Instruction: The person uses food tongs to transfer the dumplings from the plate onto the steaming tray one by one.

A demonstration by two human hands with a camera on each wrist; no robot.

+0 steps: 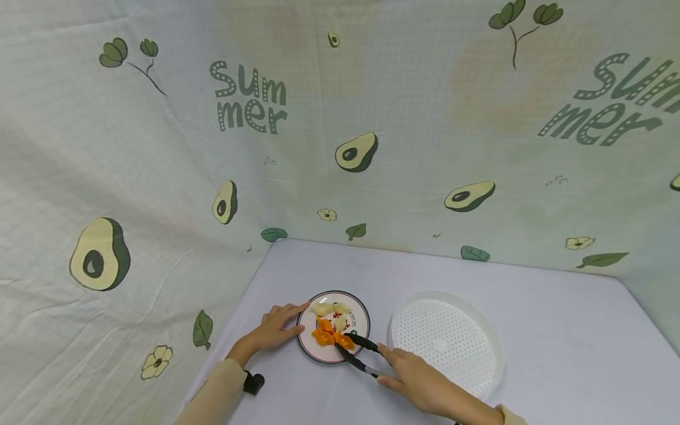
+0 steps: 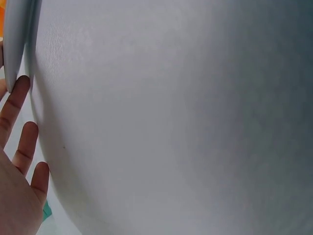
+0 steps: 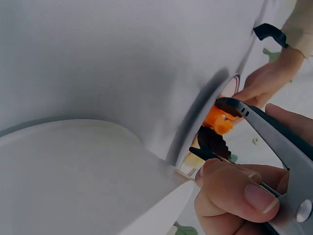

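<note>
Fingers (image 1: 395,360) round tongs (image 1: 357,352), tips at orange pieces (image 1: 328,335).

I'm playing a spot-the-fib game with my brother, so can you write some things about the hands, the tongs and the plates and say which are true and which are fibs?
1. The right hand holds black-tipped tongs that reach onto the small plate. True.
2. The left hand is lifting the plate off the table. False: it rests on the table with its fingers at the plate's left rim.
3. The white perforated tray has orange food in it. False: nothing is in it; the orange pieces lie on the small plate.
4. Pale pieces lie on the plate beside the orange ones. True.
5. The tray sits left of the plate. False: it sits to the right.
</note>
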